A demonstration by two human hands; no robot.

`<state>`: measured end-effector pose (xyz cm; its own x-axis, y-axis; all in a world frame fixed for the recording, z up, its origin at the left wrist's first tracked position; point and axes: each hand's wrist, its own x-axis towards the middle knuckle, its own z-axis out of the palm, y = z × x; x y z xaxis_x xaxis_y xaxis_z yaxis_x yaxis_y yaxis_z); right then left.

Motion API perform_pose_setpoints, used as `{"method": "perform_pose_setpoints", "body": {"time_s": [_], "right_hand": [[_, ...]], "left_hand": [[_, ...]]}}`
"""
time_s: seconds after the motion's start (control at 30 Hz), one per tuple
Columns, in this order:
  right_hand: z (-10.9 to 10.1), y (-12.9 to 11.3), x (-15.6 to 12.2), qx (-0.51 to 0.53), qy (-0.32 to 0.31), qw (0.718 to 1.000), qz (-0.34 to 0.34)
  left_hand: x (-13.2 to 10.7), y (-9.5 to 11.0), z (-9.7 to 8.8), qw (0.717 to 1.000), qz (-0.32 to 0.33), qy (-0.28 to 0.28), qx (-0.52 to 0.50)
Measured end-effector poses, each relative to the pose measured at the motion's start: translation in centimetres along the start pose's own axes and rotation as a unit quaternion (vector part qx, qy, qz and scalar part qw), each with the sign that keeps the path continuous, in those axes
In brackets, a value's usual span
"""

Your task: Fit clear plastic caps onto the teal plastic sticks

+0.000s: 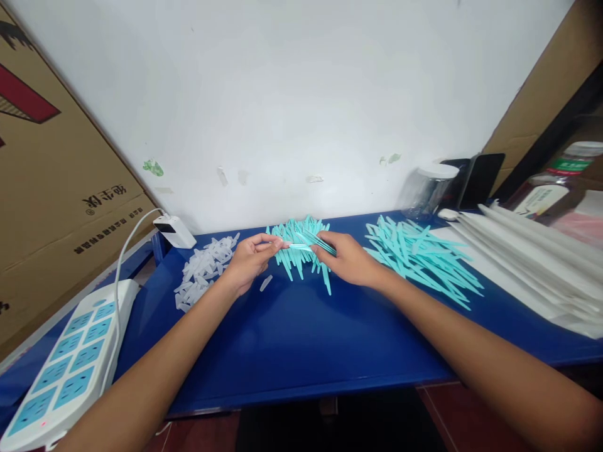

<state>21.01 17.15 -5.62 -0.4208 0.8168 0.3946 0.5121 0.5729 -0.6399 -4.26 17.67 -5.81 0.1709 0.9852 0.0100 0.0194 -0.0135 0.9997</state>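
My left hand [249,259] is closed in a pinch on a small clear plastic cap, held at the tip of a teal plastic stick [301,247]. My right hand [346,257] is closed round that stick and a few more teal sticks, just above a middle pile of teal sticks [301,257]. A heap of clear caps [202,271] lies left of my left hand. One loose cap [266,283] rests on the blue table [292,339] below my left hand. A larger spread of teal sticks [421,258] lies to the right.
A white power strip [66,367] with a cable and a white charger [175,231] sit at the left. A cardboard box [51,188] leans at the far left. A clear jar [426,191], dark phones [478,179], stacked white sleeves [532,267] and a bottle [556,182] stand at the right.
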Motion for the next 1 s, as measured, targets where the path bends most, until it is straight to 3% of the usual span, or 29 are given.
{"method": "perform_pose_setpoints", "body": {"time_s": [0.3, 0.6, 0.67, 0.77, 0.9, 1.0], "right_hand": [[-0.4, -0.6, -0.3, -0.049, -0.004, 0.999, -0.02], [0.0, -1.5, -0.6, 0.03, -0.016, 0.999, -0.014], [0.0, -1.4, -0.5, 0.034, -0.009, 0.999, -0.014], [-0.2, -1.1, -0.4, 0.039, -0.002, 0.999, -0.007], [-0.4, -0.8, -0.5, 0.053, -0.02, 0.998, 0.013], [-0.5, -0.8, -0.6, 0.086, -0.052, 0.994, 0.036]], "left_hand": [[-0.3, 0.5, 0.0, 0.992, 0.046, 0.004, 0.114], [-0.8, 0.0, 0.8, 0.987, 0.08, -0.034, 0.134], [-0.7, 0.9, 0.0, 0.97, 0.105, -0.04, 0.216], [-0.5, 2.5, -2.2, 0.916, 0.119, -0.08, 0.374], [-0.3, 3.5, -5.0, 0.862, 0.034, -0.176, 0.474], [-0.3, 3.1, -5.5, 0.846, -0.004, -0.216, 0.487]]}}
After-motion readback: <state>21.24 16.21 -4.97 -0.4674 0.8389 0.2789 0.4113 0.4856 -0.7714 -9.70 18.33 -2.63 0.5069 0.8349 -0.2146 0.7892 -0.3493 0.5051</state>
